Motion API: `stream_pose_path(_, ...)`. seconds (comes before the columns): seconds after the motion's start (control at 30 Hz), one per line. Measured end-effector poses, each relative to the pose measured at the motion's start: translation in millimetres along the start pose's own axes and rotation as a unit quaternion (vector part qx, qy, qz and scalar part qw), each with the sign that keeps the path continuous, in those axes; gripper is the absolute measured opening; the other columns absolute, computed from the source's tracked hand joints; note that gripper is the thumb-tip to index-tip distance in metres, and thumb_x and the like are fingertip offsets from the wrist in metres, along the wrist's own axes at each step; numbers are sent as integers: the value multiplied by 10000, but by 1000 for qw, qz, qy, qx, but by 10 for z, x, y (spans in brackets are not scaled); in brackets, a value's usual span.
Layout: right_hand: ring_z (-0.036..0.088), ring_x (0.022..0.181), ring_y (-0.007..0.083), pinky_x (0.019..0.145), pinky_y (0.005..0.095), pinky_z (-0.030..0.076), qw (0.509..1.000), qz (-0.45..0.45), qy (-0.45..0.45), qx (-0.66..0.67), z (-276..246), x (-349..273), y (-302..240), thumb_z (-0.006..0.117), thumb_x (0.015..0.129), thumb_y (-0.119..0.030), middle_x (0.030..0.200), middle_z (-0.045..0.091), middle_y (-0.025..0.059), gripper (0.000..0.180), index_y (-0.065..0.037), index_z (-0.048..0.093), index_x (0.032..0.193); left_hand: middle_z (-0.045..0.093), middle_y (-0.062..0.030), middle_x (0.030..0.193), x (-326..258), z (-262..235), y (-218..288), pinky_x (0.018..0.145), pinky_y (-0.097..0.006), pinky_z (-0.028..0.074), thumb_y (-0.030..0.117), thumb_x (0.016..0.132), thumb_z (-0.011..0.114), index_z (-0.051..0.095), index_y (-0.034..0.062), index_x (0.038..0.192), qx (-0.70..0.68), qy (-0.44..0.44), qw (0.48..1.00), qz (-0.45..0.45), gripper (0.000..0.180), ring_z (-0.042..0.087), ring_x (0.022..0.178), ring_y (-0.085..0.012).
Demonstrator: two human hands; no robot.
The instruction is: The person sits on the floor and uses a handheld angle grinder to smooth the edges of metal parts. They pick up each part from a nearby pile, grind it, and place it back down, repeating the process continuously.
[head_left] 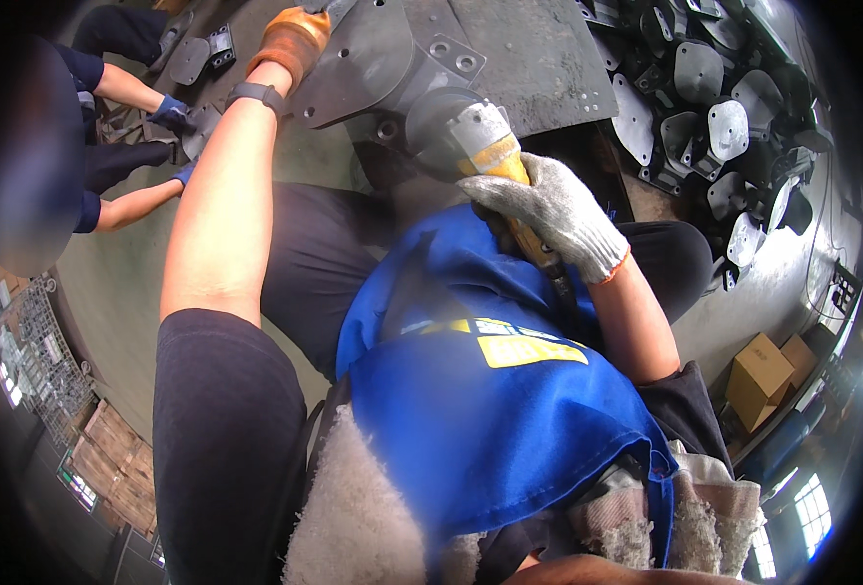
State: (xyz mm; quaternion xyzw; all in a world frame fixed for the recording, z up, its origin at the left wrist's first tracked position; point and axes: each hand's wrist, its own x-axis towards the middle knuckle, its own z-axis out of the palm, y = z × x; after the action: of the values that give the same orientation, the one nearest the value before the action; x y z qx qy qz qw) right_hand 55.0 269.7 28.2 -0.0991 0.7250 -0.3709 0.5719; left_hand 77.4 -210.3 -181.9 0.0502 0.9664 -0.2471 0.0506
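Observation:
My right hand (560, 210), in a pale knitted glove, is wrapped round a yellow-bodied angle grinder (499, 156). The grinder's round disc (436, 132) lies close to a dark grey metal bracket (368, 58) with a rounded plate and bolt holes; whether they touch I cannot tell. My left hand (293, 44), in an orange glove, is closed at the bracket's far left edge, its fingertips partly hidden. Beneath the bracket's right side is a flat steel work surface (548, 68).
Many similar metal brackets (699, 73) are heaped at the right. At the left, a co-worker's blue-gloved hand (171, 114) rests by other metal parts. Cardboard boxes (758, 380) stand at the lower right; wooden pallets (110, 458) and a wire cage (49, 327) at the lower left.

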Motion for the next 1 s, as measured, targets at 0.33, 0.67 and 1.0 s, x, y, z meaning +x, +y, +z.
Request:
stream_pose_path(0.33,637,611,110,601,262,525,999,-7,31,34,-31,-49,-36,781,927,-354,781,675,30,357,-22,689,1022,762,-159,1077,41,137,-56,886,-405,590,182,995,494,758,102,1101,-39,-9,999,-31,296,734,1021,-303)
stream_pose_path(0.67,633,604,109,594,259,512,998,-31,42,31,-97,1,67,775,924,-375,739,665,31,365,-24,693,983,756,-170,1084,46,62,-6,880,-410,592,182,997,479,758,87,1081,-30,-11,999,-16,306,732,1010,-322)
stream_pose_path(1.0,619,603,109,588,260,502,999,3,32,39,-124,-87,81,783,917,-367,742,654,32,372,-22,680,1007,750,-183,1091,26,68,-60,878,-423,589,181,992,470,759,63,1051,-92,-34,993,-71,317,727,1001,-346)
